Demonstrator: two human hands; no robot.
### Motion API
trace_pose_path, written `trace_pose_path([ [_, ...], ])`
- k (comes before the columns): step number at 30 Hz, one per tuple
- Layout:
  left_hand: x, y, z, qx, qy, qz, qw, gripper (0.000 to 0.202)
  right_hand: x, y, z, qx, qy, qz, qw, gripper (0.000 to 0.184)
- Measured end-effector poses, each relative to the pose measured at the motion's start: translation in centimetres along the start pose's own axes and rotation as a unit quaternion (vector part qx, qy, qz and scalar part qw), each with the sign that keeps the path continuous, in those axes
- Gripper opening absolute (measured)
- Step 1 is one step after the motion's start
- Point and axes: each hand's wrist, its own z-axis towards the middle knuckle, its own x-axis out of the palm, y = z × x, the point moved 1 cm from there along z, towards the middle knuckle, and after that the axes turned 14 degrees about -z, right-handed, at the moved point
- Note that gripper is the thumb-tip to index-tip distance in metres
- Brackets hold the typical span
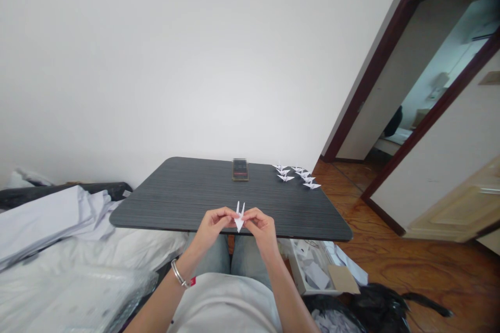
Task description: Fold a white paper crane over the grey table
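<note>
A small white folded paper crane (pixel 239 222) is held over the near edge of the dark table, two narrow points sticking up and one pointing down. My left hand (pixel 214 223) pinches its left side between thumb and fingers. On the other side, my right hand (pixel 261 224) grips it in the same way. Several finished white paper cranes (pixel 286 178) stand in two rows at the table's right rear. The fingers partly cover the sides of the held crane.
The dark wood-grain table (pixel 183 187) stands against a white wall. A phone-like device (pixel 240 169) is propped at its back. Stacked white paper (pixel 47 218) lies on the left. To the lower right are a box with paper scraps (pixel 302 276) and a black plastic bag (pixel 378 304).
</note>
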Motion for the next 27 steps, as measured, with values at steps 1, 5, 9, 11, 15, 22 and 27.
trace_pose_path([
  [1, 0.03, -0.03, -0.01, -0.002, 0.0, 0.001, 1.0, 0.02, -0.02, -0.01, 0.01, -0.002, -0.003, -0.005, 1.0, 0.01],
  [5, 0.26, -0.13, 0.02, -0.011, -0.014, 0.02, 1.0, 0.017, -0.07, -0.05, 0.04, -0.012, -0.006, -0.007, 1.0, 0.011],
  [9, 0.22, -0.07, 0.05, -0.028, -0.034, 0.027, 0.999, 0.015, -0.1, -0.06, -0.06, -0.008, 0.006, -0.004, 1.0, 0.009],
  [11, 0.04, 0.04, 0.07, -0.033, -0.039, 0.026, 0.998, 0.015, -0.06, 0.05, -0.17, 0.002, 0.019, 0.007, 1.0, 0.007],
  [15, -0.3, 0.25, 0.14, -0.023, -0.05, 0.034, 0.998, 0.015, 0.12, 0.29, -0.27, 0.045, 0.011, 0.048, 0.998, 0.01],
  [22, -0.14, 0.21, 0.17, 0.034, -0.041, 0.085, 0.995, 0.011, 0.39, -0.23, 0.02, 0.108, 0.016, 0.036, 0.993, 0.021],
  [27, -0.3, 0.43, 0.15, 0.029, -0.038, 0.099, 0.994, 0.012, 0.34, -0.33, 0.06, 0.119, 0.013, 0.026, 0.993, 0.023],
])
